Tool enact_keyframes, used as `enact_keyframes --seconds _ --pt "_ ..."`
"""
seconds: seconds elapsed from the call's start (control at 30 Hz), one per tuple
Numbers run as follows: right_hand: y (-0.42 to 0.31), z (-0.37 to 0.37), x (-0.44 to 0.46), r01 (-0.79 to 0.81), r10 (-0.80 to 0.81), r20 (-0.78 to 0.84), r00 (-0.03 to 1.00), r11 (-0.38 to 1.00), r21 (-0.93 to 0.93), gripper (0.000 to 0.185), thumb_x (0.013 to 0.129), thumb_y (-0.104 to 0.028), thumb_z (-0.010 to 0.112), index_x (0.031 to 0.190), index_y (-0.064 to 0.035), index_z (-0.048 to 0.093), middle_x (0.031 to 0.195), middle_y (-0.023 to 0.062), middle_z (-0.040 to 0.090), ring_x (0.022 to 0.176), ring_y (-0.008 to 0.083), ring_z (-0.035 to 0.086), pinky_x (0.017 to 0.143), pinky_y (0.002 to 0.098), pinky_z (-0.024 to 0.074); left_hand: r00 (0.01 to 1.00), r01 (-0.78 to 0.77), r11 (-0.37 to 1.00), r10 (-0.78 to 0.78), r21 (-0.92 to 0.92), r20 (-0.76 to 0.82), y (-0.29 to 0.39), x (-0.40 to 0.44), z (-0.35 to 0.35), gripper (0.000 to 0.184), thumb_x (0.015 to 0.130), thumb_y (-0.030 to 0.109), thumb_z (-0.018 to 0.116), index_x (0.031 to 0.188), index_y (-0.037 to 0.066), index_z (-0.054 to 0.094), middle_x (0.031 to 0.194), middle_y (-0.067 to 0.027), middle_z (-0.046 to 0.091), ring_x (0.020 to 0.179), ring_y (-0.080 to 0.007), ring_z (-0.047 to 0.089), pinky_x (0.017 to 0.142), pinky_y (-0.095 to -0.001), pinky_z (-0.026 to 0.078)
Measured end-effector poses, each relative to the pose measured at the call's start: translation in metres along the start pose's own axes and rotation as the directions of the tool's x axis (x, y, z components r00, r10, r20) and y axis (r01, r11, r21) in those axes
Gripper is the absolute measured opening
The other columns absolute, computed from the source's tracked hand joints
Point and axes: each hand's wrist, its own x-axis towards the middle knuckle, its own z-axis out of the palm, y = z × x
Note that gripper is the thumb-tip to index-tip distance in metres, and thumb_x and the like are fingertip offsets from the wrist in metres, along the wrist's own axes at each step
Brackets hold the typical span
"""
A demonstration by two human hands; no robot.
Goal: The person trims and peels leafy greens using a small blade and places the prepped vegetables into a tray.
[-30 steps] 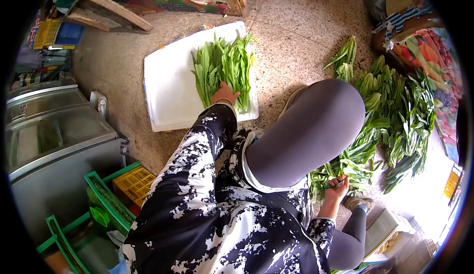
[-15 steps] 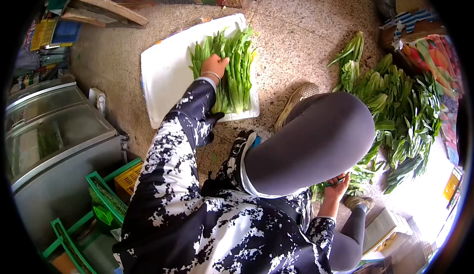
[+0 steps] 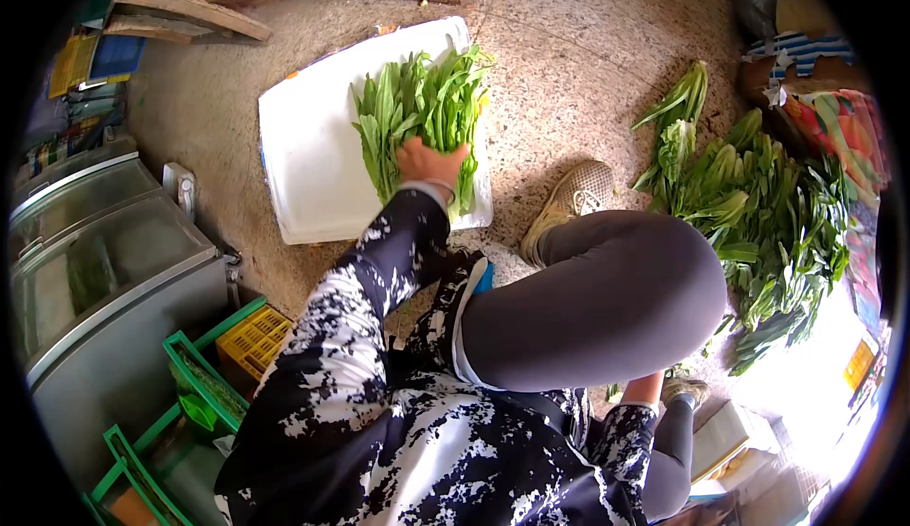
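My left hand (image 3: 431, 164) lies on the leafy greens (image 3: 417, 99) on the white tray (image 3: 318, 166), its fingers spread over the lower part of the bunch. The greens sit side by side at the tray's right half. At the right, only the wrist of my right hand (image 3: 646, 389) shows below my knee; its fingers are hidden behind my leg. A large heap of greens (image 3: 758, 213) rests on the floor beyond my knee, with a smaller bunch (image 3: 678, 128) at its upper left.
A glass-topped freezer (image 3: 114, 261) stands at the left, with green crates (image 3: 204, 379) and a yellow crate (image 3: 254, 339) below it. A wooden frame (image 3: 190, 14) is at the upper left. My shoe (image 3: 573, 204) is right of the tray. A white box (image 3: 730, 441) stands lower right.
My left hand moved up the greens, then back down, and its fingers have spread. My right hand, earlier seen holding a small dark tool, has slipped behind my knee, which has shifted right and down.
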Motion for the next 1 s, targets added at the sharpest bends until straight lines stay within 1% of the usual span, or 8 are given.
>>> enact_keyframes --seconds 0.13,0.23,0.37,0.43,0.5,0.67,0.77,1.0 --pt "-0.01 0.037 0.016 -0.063 0.062 -0.052 0.997 0.998 -0.02 0.046 0.087 -0.031 0.048 0.121 -0.0013 0.043 0.077 0.0023 0.054 0.063 0.0103 0.049 0.058 0.0235 0.0389 0.995 -0.095 0.961 0.088 0.26 0.037 -0.029 -0.004 0.027 0.074 0.056 0.046 0.07 0.107 -0.001 0.045 0.108 -0.0187 0.046 0.101 -0.0345 0.047 0.083 -0.0419 0.041" --pt "-0.02 0.086 0.038 -0.048 0.051 0.023 0.998 0.992 -0.119 0.046 0.087 -0.03 0.048 0.122 -0.001 0.042 0.072 0.0008 0.053 0.057 0.0074 0.046 0.052 0.0205 0.0358 0.998 -0.045 0.969 0.035 0.244 0.044 -0.02 -0.005 0.015 0.069 0.055 0.042 0.07 0.103 0.0 0.046 0.107 -0.0181 0.047 0.1 -0.0348 0.048 0.082 -0.0426 0.041" --pt "-0.041 0.16 0.04 0.064 0.024 0.275 0.961 0.949 -0.309 0.047 0.087 -0.03 0.048 0.123 -0.0007 0.042 0.066 -0.0013 0.051 0.048 0.0036 0.042 0.044 0.0164 0.0316 0.981 -0.195 0.979 0.196 0.053 -0.007 -0.016 -0.016 -0.002 0.06 0.057 0.036 0.069 0.098 0.0 0.045 0.094 -0.0174 0.054 0.09 -0.0341 0.051 0.08 -0.0437 0.039" --pt "-0.059 0.188 0.017 0.169 0.058 0.521 0.851 0.91 -0.378 0.045 0.087 -0.027 0.049 0.123 -0.0008 0.043 0.063 -0.0039 0.043 0.051 0.0027 0.039 0.046 0.0168 0.0311 0.964 -0.254 0.963 0.26 -0.094 0.056 0.003 -0.032 -0.022 0.057 0.058 0.029 0.069 0.099 0.001 0.04 0.088 -0.0225 0.057 0.078 -0.037 0.057 0.071 -0.0423 0.045" --pt "-0.076 0.217 -0.005 0.191 0.14 0.642 0.754 0.888 -0.418 0.045 0.085 -0.024 0.051 0.124 -0.0014 0.042 0.063 -0.004 0.043 0.052 0.0029 0.036 0.047 0.0164 0.0289 0.847 -0.531 0.823 0.523 -0.203 -0.096 0.013 -0.038 -0.023 0.055 0.059 0.025 0.068 0.1 0.002 0.039 0.087 -0.0242 0.057 0.077 -0.0373 0.057 0.067 -0.0423 0.046" --pt "-0.09 0.249 -0.015 0.217 0.249 0.814 0.524 0.886 -0.411 0.042 0.084 -0.025 0.052 0.123 -0.0109 0.046 0.063 -0.0039 0.043 0.053 0.0038 0.034 0.05 0.0159 0.0286 0.699 -0.699 0.685 0.715 -0.206 0.006 0.073 -0.068 -0.041 0.048 0.061 0.017 0.064 0.098 0.001 0.037 0.081 -0.0235 0.056 0.075 -0.0386 0.056 0.066 -0.0425 0.046" --pt "-0.088 0.254 -0.009 0.222 0.23 0.834 0.502 0.897 -0.382 0.047 0.084 -0.022 0.054 0.127 -0.0084 0.041 0.065 -0.0051 0.044 0.055 0.0029 0.035 0.049 0.0154 0.0283 0.631 -0.74 0.63 0.772 -0.237 0.082 0.1 -0.086 -0.046 0.046 0.062 0.016 0.063 0.097 0.001 0.037 0.08 -0.0232 0.056 0.075 -0.039 0.056 0.066 -0.0423 0.046" --pt "-0.074 0.233 0.005 0.168 0.093 0.67 0.736 0.934 -0.315 0.034 0.083 -0.022 0.058 0.112 -0.0053 0.054 0.062 -0.0074 0.042 0.051 0.0015 0.033 0.043 0.0156 0.0246 0.507 -0.815 0.549 0.831 -0.184 0.229 0.119 -0.104 -0.041 0.045 0.062 0.016 0.061 0.097 0.002 0.035 0.079 -0.0225 0.057 0.074 -0.0386 0.057 0.065 -0.0424 0.046"
